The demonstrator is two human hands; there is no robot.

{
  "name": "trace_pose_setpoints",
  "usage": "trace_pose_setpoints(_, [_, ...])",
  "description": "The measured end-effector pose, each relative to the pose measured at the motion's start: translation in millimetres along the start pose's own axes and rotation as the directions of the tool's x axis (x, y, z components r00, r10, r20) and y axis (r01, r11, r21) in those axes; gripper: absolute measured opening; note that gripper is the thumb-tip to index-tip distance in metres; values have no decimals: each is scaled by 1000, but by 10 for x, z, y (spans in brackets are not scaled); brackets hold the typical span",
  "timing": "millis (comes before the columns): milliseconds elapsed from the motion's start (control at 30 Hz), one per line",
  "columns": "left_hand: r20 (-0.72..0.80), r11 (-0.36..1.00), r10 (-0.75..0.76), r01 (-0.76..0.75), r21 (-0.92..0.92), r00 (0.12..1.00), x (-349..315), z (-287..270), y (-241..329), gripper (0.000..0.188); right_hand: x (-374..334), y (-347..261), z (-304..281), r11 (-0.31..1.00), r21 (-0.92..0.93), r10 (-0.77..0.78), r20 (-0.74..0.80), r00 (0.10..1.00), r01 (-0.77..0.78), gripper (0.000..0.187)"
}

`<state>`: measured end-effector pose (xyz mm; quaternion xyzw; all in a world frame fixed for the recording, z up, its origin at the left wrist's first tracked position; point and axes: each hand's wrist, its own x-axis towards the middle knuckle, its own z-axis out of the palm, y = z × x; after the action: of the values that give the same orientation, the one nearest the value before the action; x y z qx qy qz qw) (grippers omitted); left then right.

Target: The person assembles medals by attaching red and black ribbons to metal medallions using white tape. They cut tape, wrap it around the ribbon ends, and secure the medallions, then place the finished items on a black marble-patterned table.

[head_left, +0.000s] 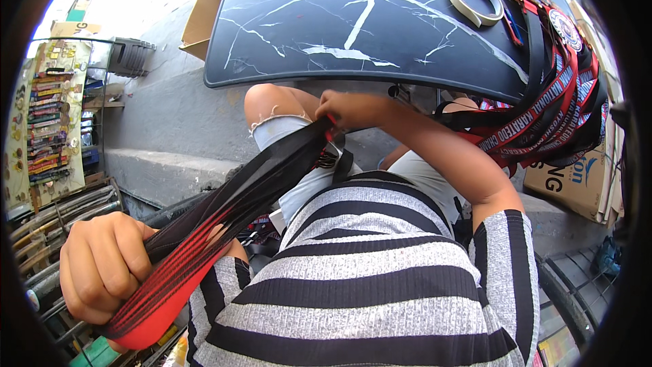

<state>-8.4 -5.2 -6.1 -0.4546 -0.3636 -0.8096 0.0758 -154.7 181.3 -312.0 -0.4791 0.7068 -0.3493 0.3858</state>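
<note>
A bundle of black and red medal ribbons [261,170] stretches slantwise across my lap, pulled long between my hands. My left hand [105,268], at the lower left, is a fist wrapped round the wide looped end, where the red side shows. Near the table edge, my right hand [350,110] is closed on the other end, its fingers bunched together. A bit of red and some metal clips show just below the right hand; the exact grip there is hidden.
Ahead stands a black marble-patterned table [305,34]. On it lie a tape roll [475,0], pens [511,27] and medals [565,30], whose printed ribbons [557,109] hang over the right edge. A cardboard box [570,183] stands at right, a display rack [58,122] at left.
</note>
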Motion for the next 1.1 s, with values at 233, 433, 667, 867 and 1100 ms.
trace_pose_setpoints(233, [-177,994,59,-75,-84,982,-73,-21,-32,42,37,85,289,853,503,14,249,969,-141,72])
trace_pose_setpoints(433, [-229,999,2,-11,-39,973,-29,-82,84,46,-4,130,387,972,192,-166,137,977,138,84])
trace_pose_setpoints(667, [-252,982,-9,57,183,968,1,-199,269,46,162,228,478,873,485,-29,148,988,-47,83])
trace_pose_setpoints(867, [-309,974,-10,79,212,951,-9,-180,404,46,215,295,329,886,464,-71,150,986,-7,84])
trace_pose_setpoints(1100, [-339,980,-122,168,110,933,52,-170,378,47,163,329,18,889,447,20,183,983,-101,85])
